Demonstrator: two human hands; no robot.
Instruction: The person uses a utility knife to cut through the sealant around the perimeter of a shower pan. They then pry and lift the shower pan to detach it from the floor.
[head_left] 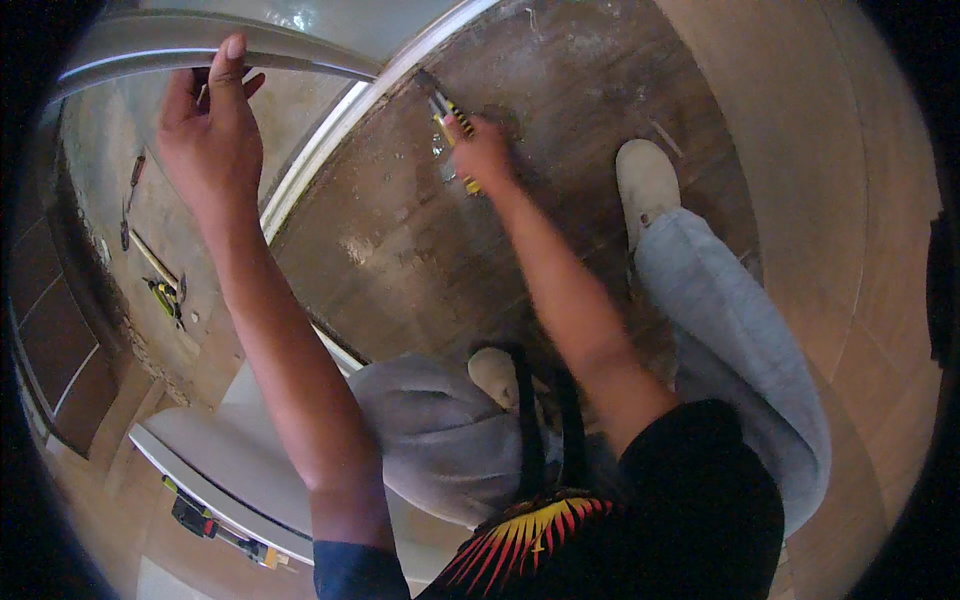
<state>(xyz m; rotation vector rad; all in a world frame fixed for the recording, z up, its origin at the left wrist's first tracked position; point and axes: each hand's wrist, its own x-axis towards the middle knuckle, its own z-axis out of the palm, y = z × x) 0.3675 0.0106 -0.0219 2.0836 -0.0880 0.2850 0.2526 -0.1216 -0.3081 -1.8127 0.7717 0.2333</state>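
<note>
My left hand [212,125] is raised at the upper left, with the thumb over and the fingers curled behind the grey edge of a panel [300,50]. That panel runs right to meet a white frame strip [312,160] along the floor. In my right hand [482,156] is a yellow and black utility knife [452,118]. Its front end points up and left, close to the strip where the panel edge meets it. The blade tip is hard to make out against the dark, stained floor [400,240].
Beyond the strip lie a screwdriver [135,180], a wooden-handled tool [152,257] and green-handled pliers [163,297]. A white curved ledge [230,470] stands at the lower left with tools beside it. My shoes [645,180] rest on the wet-looking floor.
</note>
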